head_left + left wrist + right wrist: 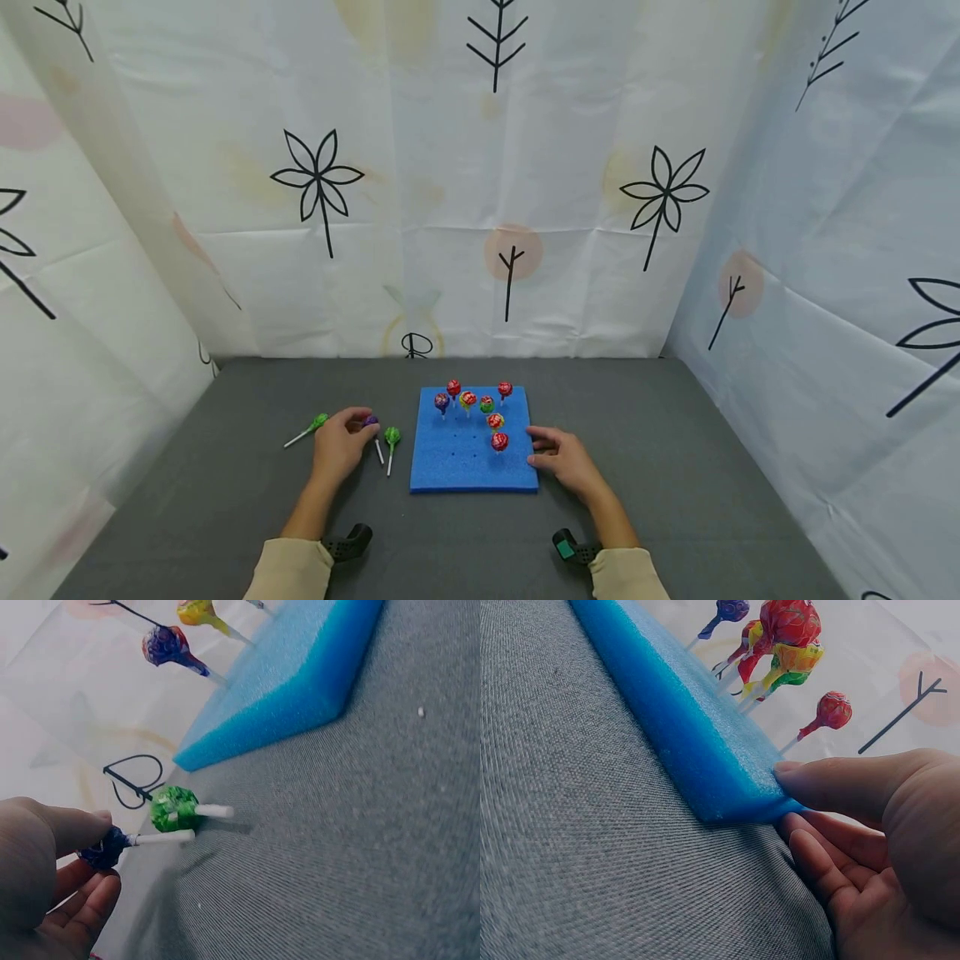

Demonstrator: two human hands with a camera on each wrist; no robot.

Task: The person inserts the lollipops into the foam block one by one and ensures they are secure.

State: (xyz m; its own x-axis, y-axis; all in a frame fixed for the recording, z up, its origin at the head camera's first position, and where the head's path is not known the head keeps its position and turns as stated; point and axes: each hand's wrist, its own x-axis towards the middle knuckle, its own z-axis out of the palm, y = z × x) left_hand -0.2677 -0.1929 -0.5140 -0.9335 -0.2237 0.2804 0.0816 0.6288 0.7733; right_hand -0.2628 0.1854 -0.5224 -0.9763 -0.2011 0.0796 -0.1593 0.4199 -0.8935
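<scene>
A blue foam block (465, 462) lies on the grey table, with several lollipops (495, 421) standing in its holes. My left hand (341, 446) pinches a purple lollipop (371, 422) by its head just left of the block; the left wrist view shows that purple lollipop (105, 847) between thumb and fingers, stick pointing right. A green lollipop (392, 436) lies beside it, and shows as the green lollipop (174, 808) on the cloth. Another green lollipop (318, 422) lies further left. My right hand (562, 458) holds the block's right edge (727, 787), thumb on top.
White curtains with black leaf prints close in the back and both sides. The grey table cloth (675, 467) stretches out right of the block. Black wrist camera mounts (348, 542) show near my sleeves.
</scene>
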